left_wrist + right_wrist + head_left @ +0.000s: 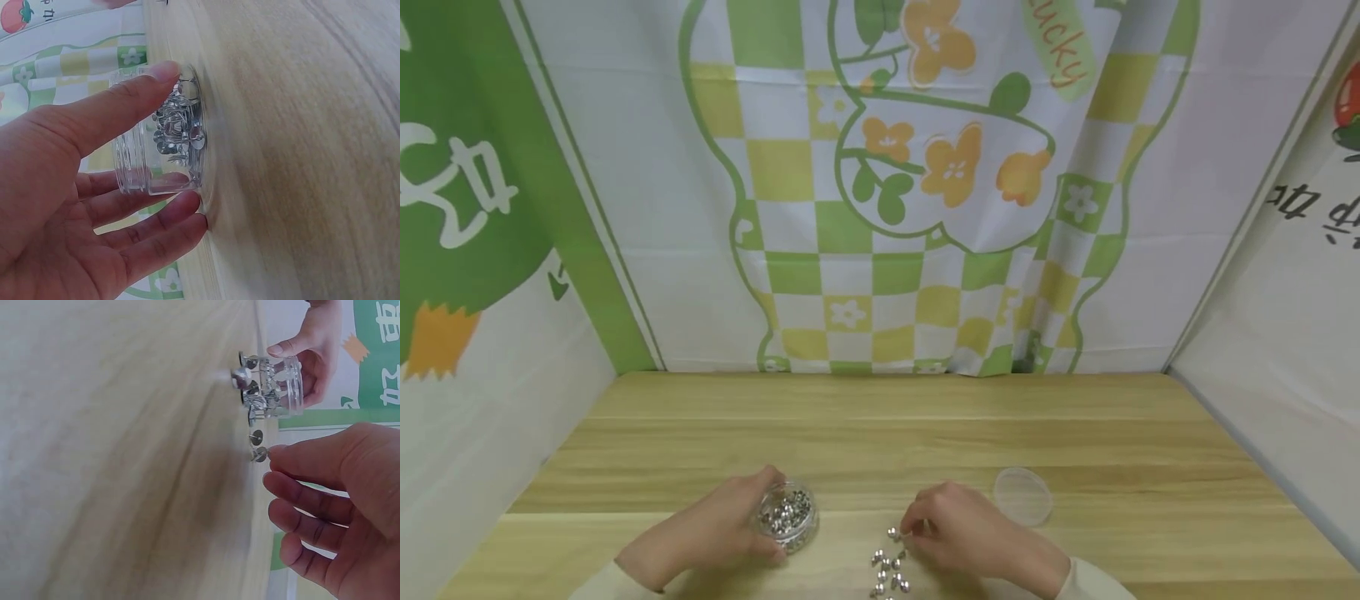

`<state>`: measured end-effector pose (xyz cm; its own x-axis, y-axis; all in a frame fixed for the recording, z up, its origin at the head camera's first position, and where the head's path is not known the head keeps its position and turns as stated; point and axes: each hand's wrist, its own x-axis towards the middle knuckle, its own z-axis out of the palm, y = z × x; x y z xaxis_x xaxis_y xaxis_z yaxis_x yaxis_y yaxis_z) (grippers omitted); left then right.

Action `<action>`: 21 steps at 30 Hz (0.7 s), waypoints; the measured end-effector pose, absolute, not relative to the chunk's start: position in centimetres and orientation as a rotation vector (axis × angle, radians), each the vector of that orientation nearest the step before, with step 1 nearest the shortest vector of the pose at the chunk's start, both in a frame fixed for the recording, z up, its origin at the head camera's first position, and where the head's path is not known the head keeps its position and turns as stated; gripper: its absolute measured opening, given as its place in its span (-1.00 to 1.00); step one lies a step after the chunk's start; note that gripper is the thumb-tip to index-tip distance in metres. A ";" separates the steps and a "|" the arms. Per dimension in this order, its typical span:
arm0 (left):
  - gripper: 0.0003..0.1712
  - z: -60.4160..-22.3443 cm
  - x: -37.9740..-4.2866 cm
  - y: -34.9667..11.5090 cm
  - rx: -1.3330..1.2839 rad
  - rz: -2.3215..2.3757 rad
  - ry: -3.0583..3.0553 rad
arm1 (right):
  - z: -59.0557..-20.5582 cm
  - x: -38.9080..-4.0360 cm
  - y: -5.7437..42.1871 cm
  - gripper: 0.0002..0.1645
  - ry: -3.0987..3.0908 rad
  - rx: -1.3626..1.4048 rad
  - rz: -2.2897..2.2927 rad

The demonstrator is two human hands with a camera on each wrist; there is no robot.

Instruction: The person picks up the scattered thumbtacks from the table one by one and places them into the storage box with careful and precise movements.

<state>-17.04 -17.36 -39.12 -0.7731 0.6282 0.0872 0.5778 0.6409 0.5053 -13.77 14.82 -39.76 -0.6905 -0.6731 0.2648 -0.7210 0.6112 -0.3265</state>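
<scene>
A clear round jar (788,518) of silver thumbtacks (172,128) stands on the table, its top uncovered. My left hand (730,521) holds it from the left, thumb on one side and fingers curved about the other, as the left wrist view shows. To the right of the jar, several loose thumbtacks (885,564) lie in a scattered line. At the far end of that line is my right hand (958,529). Its thumb and a finger pinch a thumbtack (261,454); the fingertip behind the thumb is partly hidden in the right wrist view.
A clear round lid (1023,497) lies flat beyond and to the right of my right hand. The wood-grain table (880,433) meets a patterned curtain (865,275) at the back, with printed cloth on both sides.
</scene>
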 end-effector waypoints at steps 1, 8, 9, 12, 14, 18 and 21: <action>-0.14 -39.1 -17.0 -17.4 1.017 0.797 2.760 | -39.8 -13.7 14.9 -0.86 -2.721 1.184 0.625; -0.15 -39.3 -17.0 -17.4 1.033 0.804 2.763 | -40.0 -13.7 14.8 -0.89 -2.766 1.201 0.622; -0.15 -39.3 -17.0 -17.4 1.037 0.807 2.762 | -40.0 -13.7 14.8 -0.89 -2.768 1.199 0.621; -0.15 -39.4 -17.0 -17.5 1.054 0.811 2.760 | -40.1 -13.7 14.8 -0.90 -2.771 1.192 0.613; -0.15 -39.4 -17.1 -17.5 1.060 0.809 2.761 | -40.2 -13.7 14.8 -0.90 -2.770 1.190 0.609; -0.15 -39.3 -17.1 -17.5 1.056 0.806 2.758 | -40.3 -13.8 14.8 -0.90 -2.764 1.189 0.609; -0.15 -39.2 -17.1 -17.5 1.046 0.807 2.754 | -40.3 -13.8 14.7 -0.89 -2.741 1.201 0.613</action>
